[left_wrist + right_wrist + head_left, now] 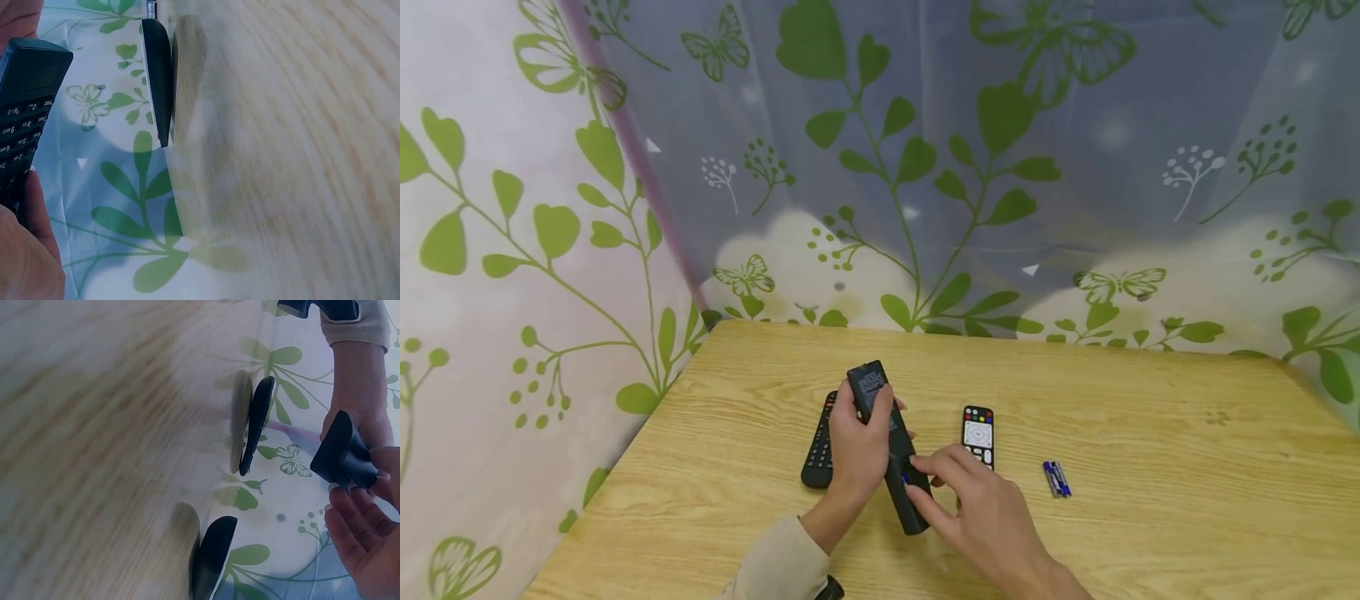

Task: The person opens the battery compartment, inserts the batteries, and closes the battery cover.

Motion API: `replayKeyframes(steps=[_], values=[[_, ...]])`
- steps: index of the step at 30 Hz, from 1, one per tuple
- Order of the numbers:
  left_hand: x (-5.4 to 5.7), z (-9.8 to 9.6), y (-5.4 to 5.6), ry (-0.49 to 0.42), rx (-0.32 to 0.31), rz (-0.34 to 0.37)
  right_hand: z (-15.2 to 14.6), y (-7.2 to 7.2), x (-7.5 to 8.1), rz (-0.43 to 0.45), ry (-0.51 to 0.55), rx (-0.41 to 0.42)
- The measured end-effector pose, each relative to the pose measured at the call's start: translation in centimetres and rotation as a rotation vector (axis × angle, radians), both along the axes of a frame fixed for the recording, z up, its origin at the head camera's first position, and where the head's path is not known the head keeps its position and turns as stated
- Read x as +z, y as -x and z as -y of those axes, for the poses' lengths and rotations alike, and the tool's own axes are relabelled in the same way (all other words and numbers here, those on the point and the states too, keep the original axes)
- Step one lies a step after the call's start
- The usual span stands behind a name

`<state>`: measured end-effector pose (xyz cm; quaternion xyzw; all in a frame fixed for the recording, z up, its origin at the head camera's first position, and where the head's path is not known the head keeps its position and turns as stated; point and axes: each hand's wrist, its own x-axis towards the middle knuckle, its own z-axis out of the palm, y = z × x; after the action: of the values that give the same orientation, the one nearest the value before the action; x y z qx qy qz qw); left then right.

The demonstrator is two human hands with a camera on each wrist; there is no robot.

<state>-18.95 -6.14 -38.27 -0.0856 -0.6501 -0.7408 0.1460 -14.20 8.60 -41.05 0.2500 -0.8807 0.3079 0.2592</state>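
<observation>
My left hand [861, 442] grips a black remote control [868, 387], tilted with its labelled back toward the head camera. Its number keys show in the left wrist view, on the remote's front [28, 119]. At the battery recess near the remote's lower end, the thumb and forefinger of my right hand [981, 504] pinch at a small blue battery [906, 479], mostly hidden by the fingers. The right wrist view shows the remote's lower end [344, 453] between both hands, with the other right fingers [359, 528] loosely bent below it.
A second black remote [817, 454] lies left of my left hand, partly covered by it. Behind my right hand is a remote with a white button panel [978, 433]. Two blue-and-silver batteries [1057, 479] lie side by side on the wooden table [1150, 500]. Patterned cloth [925, 250] hangs behind.
</observation>
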Motion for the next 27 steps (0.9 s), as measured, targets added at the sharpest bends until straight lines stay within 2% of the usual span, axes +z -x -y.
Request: replayKeyframes(steps=[5,15,21,24,27], values=[[0.1,0.1,0.0,0.004,0.003,-0.002,-0.1,0.1,-0.1,-0.033,-0.007,0.011],[0.0,0.1,0.0,0.028,0.013,0.030,-0.3,0.1,-0.2,0.012,0.007,0.057],[-2.1,0.1,1.1,-0.010,-0.007,0.024,-0.4,0.1,-0.6,0.011,0.012,0.060],[-2.9,0.1,1.5,-0.023,0.002,0.014,-0.4,0.0,-0.6,0.090,0.035,0.049],[-3.0,0.1,1.7,-0.027,0.012,-0.004,-0.5,-0.2,-0.3,0.258,0.089,0.036]])
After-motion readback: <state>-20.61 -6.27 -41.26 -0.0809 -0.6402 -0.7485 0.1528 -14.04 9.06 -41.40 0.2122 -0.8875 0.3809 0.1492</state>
